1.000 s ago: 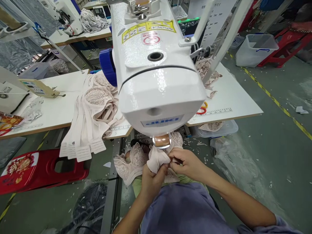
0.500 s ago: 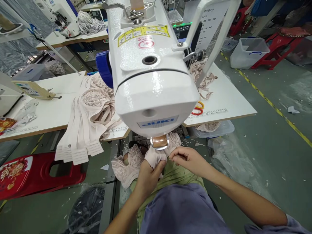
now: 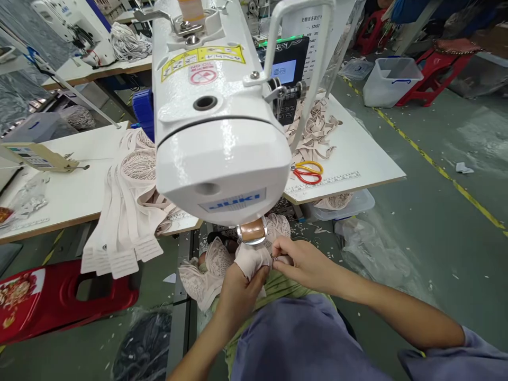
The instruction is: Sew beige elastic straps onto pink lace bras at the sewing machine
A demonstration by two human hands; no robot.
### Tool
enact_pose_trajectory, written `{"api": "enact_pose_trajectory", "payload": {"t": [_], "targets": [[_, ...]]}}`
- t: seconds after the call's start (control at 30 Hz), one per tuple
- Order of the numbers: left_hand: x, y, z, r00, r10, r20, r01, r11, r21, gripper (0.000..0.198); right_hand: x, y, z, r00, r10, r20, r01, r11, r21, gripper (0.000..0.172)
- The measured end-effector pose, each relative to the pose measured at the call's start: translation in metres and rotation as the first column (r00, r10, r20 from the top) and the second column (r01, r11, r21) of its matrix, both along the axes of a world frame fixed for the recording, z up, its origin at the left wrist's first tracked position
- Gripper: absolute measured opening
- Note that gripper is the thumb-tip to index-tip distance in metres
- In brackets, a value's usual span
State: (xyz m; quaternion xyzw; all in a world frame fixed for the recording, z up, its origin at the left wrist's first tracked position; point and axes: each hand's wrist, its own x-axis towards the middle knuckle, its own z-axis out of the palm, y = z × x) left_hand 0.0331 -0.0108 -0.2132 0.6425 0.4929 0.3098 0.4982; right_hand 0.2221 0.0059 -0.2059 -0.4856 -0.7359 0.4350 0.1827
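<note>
Under the head of a white JUKI sewing machine (image 3: 222,159) hangs a beige lace bra (image 3: 220,259), its cups spread to both sides over my lap. My left hand (image 3: 240,291) is closed round the smooth beige fabric just below the machine's metal-rimmed front part (image 3: 253,231). Close beside it on the right, my right hand (image 3: 301,263) pinches the edge of the same bra with thumb and forefinger. The exact bit between those fingertips is too small to make out. The needle area is hidden behind the machine head.
More beige bras (image 3: 130,196) lie stacked over the left table's edge. On the right table (image 3: 369,153) are scissors (image 3: 307,172), a printed ruler and a heap of beige straps (image 3: 317,129). A control screen (image 3: 283,71) stands behind the machine. A red stool (image 3: 67,296) is at lower left.
My view has shifted, so the machine appears further left and the control screen and scissors show more fully. My right hand's fingers have curled slightly at the bra's edge; my left keeps its hold.
</note>
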Motion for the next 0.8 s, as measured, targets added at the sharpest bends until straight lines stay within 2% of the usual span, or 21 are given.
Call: {"api": "enact_pose_trajectory", "payload": {"t": [0.13, 0.27, 0.43, 0.57, 0.67, 0.73, 0.8], "targets": [[-0.002, 0.002, 0.000, 1.000, 0.003, 0.021, -0.003, 0.999, -0.039, 0.019, 0.005, 0.011, -0.007, 0.997, 0.027, -0.074, -0.036, 0.991, -0.126, 0.013], [-0.003, 0.002, 0.001, 1.000, 0.013, 0.027, -0.011, 0.997, -0.082, 0.024, 0.008, 0.021, -0.011, 0.986, 0.083, -0.143, -0.110, 0.976, -0.188, 0.021], [-0.002, 0.005, 0.004, 0.997, 0.057, 0.052, -0.044, 0.974, -0.223, 0.028, 0.005, 0.020, -0.007, 0.980, -0.001, -0.201, -0.059, 0.955, -0.291, 0.020], [0.001, 0.008, 0.002, 0.986, 0.127, 0.105, -0.096, 0.961, -0.259, 0.029, 0.004, 0.017, -0.008, 0.962, -0.093, -0.259, -0.020, 0.915, -0.402, 0.026], [0.006, 0.008, -0.001, 0.961, 0.234, 0.149, -0.191, 0.947, -0.259, 0.030, 0.001, 0.014, -0.007, 0.957, -0.139, -0.255, 0.034, 0.925, -0.378, 0.029], [0.009, 0.006, -0.001, 0.937, 0.309, 0.162, -0.267, 0.934, -0.239, 0.031, -0.001, 0.012, -0.003, 0.965, -0.136, -0.224, 0.070, 0.957, -0.281, 0.026], [0.010, 0.002, 0.000, 0.929, 0.335, 0.155, -0.300, 0.930, -0.215, 0.033, -0.003, 0.012, 0.002, 0.976, -0.122, -0.183, 0.095, 0.984, -0.151, 0.019]]}}
